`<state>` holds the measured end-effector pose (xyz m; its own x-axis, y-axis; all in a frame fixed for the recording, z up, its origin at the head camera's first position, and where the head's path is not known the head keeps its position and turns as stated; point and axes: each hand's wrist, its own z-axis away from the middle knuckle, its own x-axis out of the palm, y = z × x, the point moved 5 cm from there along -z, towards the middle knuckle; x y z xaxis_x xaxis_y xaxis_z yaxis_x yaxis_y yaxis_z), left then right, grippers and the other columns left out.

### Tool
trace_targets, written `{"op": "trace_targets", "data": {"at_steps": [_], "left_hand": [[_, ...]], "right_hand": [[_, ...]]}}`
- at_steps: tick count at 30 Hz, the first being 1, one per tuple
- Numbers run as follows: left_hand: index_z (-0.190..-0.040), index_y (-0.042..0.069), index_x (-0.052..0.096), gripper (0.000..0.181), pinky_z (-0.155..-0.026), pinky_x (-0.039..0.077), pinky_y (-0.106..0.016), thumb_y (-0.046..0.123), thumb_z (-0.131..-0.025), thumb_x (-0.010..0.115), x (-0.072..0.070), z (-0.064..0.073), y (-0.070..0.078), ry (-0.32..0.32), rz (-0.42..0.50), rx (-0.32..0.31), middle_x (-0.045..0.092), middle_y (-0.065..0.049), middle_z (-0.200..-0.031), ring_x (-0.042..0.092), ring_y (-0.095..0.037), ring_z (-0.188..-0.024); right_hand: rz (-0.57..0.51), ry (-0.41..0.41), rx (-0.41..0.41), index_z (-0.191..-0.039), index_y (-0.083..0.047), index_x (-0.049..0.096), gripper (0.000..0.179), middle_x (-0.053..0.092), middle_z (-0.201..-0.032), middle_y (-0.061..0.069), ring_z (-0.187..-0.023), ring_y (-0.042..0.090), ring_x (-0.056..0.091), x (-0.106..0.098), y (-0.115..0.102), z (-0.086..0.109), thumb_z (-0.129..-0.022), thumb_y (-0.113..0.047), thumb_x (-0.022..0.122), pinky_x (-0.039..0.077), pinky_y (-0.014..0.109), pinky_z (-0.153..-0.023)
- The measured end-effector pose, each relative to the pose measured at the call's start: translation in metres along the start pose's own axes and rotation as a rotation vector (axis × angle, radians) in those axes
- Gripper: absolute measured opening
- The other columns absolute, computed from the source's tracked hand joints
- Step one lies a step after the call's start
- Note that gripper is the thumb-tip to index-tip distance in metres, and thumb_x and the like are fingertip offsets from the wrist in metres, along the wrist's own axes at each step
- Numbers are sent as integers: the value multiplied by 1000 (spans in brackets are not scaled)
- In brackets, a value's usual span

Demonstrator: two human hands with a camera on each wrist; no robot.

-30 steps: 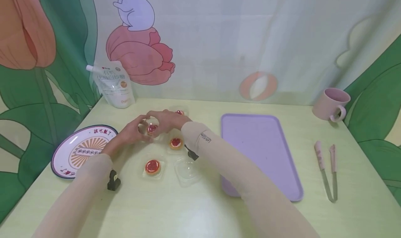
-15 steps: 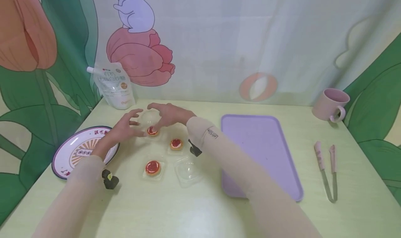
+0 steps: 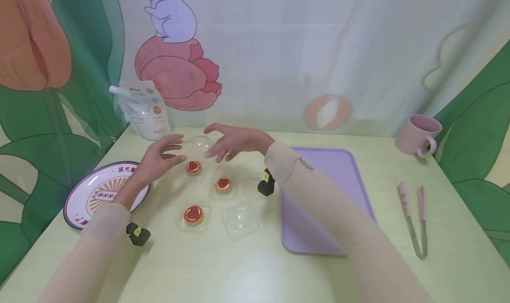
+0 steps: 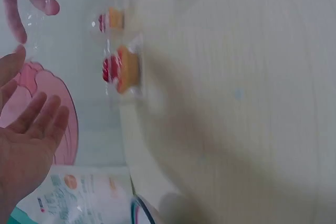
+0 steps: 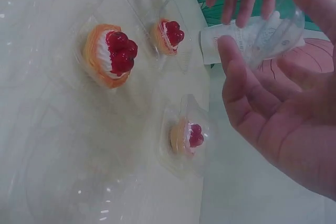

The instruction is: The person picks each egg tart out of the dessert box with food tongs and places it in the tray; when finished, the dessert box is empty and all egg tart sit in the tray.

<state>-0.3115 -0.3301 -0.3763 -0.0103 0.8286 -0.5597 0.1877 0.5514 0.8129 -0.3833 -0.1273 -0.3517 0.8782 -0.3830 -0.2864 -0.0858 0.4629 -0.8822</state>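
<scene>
A clear plastic dome lid (image 3: pixel 200 142) hangs above the back tart, its far side toward my left hand. My right hand (image 3: pixel 241 141) pinches the lid between thumb and fingers, as the right wrist view shows. Beside it, my left hand (image 3: pixel 159 157) has relaxed, spread fingers with nothing in them. Below lies a small tart with red topping (image 3: pixel 193 168) on its clear base. Another tart (image 3: pixel 223 185) sits to its right and a third tart (image 3: pixel 193 215) nearer the front, both in clear packaging. The right hand mostly hides one more tart behind it.
A clear lid (image 3: pixel 240 219) lies on the table beside the front tart. A patterned oval plate (image 3: pixel 77 201) is at left, a white pouch (image 3: pixel 145 112) behind. To the right are a purple tray (image 3: pixel 318 245), tongs (image 3: pixel 414 232) and a pink mug (image 3: pixel 414 137).
The right hand has lifted the dome lid off the back tart and carried it up and to the right. The left hand has let go and drawn slightly left.
</scene>
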Motion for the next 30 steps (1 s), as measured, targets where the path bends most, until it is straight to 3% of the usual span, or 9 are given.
{"op": "trace_targets", "data": {"at_steps": [4, 8, 12, 17, 23, 26, 30], "left_hand": [[-145, 2, 47, 54, -109, 42, -54, 10, -95, 67, 11, 0, 21, -4, 18, 96, 51, -22, -145, 49, -40, -134], [-140, 3, 54, 46, -107, 46, -47, 13, -97, 65, 16, 0, 35, 37, 19, 124, 58, -19, -139, 55, -33, -128], [-132, 3, 62, 36, -101, 51, -29, 19, -99, 63, 16, 0, 38, 112, -4, 105, 66, -16, -129, 63, -10, -113], [-119, 2, 70, 27, -88, 48, -10, 18, -98, 64, 17, -2, 37, 173, -18, 130, 71, -17, -120, 59, 12, -95], [-113, -2, 72, 21, -84, 47, -7, 8, -94, 68, 19, -6, 39, 228, -49, 192, 73, -20, -113, 58, 13, -91], [-115, -1, 72, 23, -80, 47, -6, 9, -95, 66, 19, -7, 37, 249, -70, 151, 74, -20, -110, 62, 9, -87], [-118, -2, 70, 25, -73, 50, -8, 10, -97, 64, 18, -7, 32, 256, -57, 73, 74, -22, -105, 70, -10, -83]], "right_hand": [[-67, -51, 1, -155, -25, 21, 81, 69, -122, 11, -108, 28, 67, 0, 2, 9, -91, -24, 72, 52, 38, -93], [-122, -77, -4, -155, -25, 20, 78, 67, -128, 13, -108, 27, 67, -1, 7, 12, -94, -22, 68, 52, 36, -92], [-191, -88, -2, -155, -27, 21, 74, 64, -133, 15, -106, 26, 67, -2, 13, 14, -96, -20, 65, 50, 36, -91], [-243, -105, -17, -156, -27, 20, 74, 62, -135, 15, -105, 25, 67, 0, 18, 17, -97, -19, 63, 45, 45, -103], [-275, -106, -38, -157, -27, 19, 72, 61, -137, 18, -113, 28, 66, 0, 22, 17, -98, -20, 59, 49, 41, -100], [-292, -94, -48, -159, -27, 17, 71, 56, -142, 22, -124, 35, 61, 1, 23, 17, -100, -22, 56, 49, 43, -104], [-310, -58, -72, -160, -29, 13, 73, 45, -150, 27, -134, 41, 52, 4, 22, 19, -101, -20, 56, 47, 45, -108]]}}
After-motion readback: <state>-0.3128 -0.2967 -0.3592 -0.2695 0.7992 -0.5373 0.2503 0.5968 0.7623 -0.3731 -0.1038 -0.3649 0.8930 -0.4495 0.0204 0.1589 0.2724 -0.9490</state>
